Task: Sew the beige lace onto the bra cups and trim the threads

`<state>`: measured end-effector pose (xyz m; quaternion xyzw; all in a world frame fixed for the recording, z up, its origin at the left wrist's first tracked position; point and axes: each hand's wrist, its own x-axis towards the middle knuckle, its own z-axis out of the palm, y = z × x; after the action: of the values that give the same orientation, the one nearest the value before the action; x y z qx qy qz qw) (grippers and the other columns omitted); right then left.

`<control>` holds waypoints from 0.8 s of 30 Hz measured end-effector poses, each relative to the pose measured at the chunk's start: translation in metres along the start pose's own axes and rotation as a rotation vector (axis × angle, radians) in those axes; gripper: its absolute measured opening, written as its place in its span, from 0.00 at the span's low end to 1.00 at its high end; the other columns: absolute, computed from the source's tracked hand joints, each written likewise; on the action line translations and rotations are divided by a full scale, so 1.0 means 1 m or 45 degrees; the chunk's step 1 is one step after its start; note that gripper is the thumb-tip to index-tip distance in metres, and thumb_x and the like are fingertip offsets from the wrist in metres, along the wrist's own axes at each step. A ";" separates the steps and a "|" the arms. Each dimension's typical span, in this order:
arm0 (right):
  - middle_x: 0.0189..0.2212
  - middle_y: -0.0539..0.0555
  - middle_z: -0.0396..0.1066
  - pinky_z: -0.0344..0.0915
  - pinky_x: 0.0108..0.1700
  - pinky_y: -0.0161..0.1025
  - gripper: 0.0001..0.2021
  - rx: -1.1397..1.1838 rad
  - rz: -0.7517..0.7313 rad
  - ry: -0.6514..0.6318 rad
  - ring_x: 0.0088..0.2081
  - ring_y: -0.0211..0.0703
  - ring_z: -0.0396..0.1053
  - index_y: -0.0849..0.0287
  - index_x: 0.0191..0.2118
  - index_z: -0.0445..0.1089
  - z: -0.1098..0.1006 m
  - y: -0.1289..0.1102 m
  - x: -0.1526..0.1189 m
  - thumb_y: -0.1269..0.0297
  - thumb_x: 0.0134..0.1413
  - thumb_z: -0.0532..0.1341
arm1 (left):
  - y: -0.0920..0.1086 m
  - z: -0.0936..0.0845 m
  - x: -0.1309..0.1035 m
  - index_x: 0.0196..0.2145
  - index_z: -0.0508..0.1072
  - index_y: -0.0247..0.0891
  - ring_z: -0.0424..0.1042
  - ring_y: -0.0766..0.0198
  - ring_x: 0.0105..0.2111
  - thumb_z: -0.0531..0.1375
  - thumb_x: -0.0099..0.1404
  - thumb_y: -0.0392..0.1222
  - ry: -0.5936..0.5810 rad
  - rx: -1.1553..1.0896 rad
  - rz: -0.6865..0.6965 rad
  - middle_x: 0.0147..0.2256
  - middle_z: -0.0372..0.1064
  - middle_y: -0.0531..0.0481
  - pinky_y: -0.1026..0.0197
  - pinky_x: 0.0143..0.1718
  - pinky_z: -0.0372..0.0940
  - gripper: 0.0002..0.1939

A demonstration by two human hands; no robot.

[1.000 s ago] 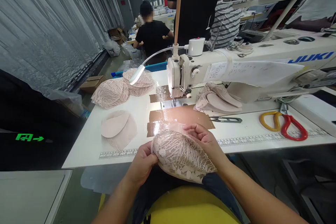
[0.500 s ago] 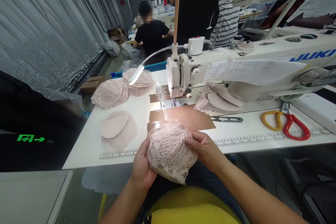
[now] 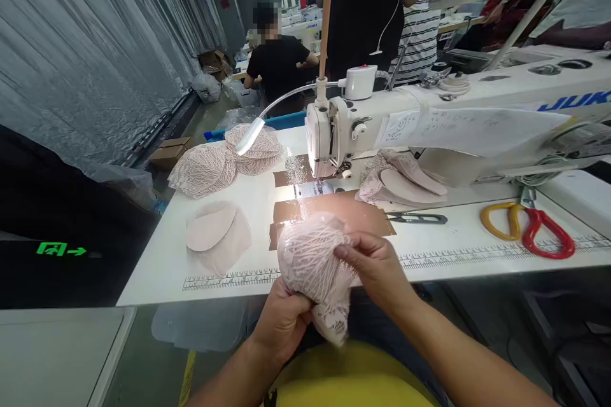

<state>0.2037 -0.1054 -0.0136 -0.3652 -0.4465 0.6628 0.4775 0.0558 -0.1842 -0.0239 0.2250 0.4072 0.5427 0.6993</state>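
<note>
A pale pink lace bra cup (image 3: 312,254) is held between both hands at the table's front edge, bunched and tilted. My left hand (image 3: 286,315) is closed round its lower left side, thumb on top. With thumb and fingers, my right hand (image 3: 370,261) pinches its right edge. Just beyond stands a white sewing machine (image 3: 329,133), its needle area lit. On the table to the left lie a smooth pad with sheer fabric (image 3: 219,235) and stacked lace cups (image 3: 205,168). More lace and pad pieces (image 3: 401,178) rest right of the needle.
Thread snips (image 3: 417,218) and scissors with yellow and red handles (image 3: 548,235) lie on the right. A ruler strip (image 3: 229,280) runs along the front edge. A lamp (image 3: 251,135) bends over the left side. One person (image 3: 277,60) sits beyond; others stand behind the machine.
The bra cup has gone from spread out to bunched and more upright. My left hand has shifted right and down, gripping its lower part. My right hand still pinches its right edge.
</note>
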 end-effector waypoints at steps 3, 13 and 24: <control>0.20 0.47 0.67 0.62 0.29 0.34 0.13 0.091 -0.071 0.206 0.24 0.35 0.62 0.58 0.21 0.69 -0.011 -0.013 0.008 0.57 0.36 0.72 | 0.005 -0.019 -0.005 0.20 0.68 0.34 0.61 0.71 0.17 0.62 0.53 0.32 -0.121 0.136 -0.025 0.16 0.63 0.55 0.67 0.22 0.57 0.07; 0.25 0.49 0.69 0.61 0.33 0.33 0.07 -0.619 -0.111 -0.590 0.29 0.37 0.65 0.59 0.31 0.71 0.004 -0.026 -0.006 0.61 0.53 0.62 | 0.064 -0.023 -0.003 0.53 0.65 0.39 0.65 0.54 0.48 0.65 0.55 0.44 -0.214 1.346 0.453 0.49 0.65 0.44 0.57 0.48 0.61 0.28; 0.23 0.50 0.69 0.60 0.30 0.34 0.11 -0.895 -0.366 -0.337 0.28 0.38 0.66 0.59 0.23 0.65 0.007 -0.030 -0.003 0.63 0.53 0.60 | 0.062 -0.010 0.007 0.35 0.69 0.33 0.59 0.68 0.28 0.57 0.64 0.47 -0.448 1.324 0.364 0.28 0.61 0.52 0.65 0.29 0.56 0.12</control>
<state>0.2073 -0.1052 0.0175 -0.3517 -0.7502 0.4372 0.3498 0.0129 -0.1597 0.0149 0.6798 0.4636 0.3144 0.4735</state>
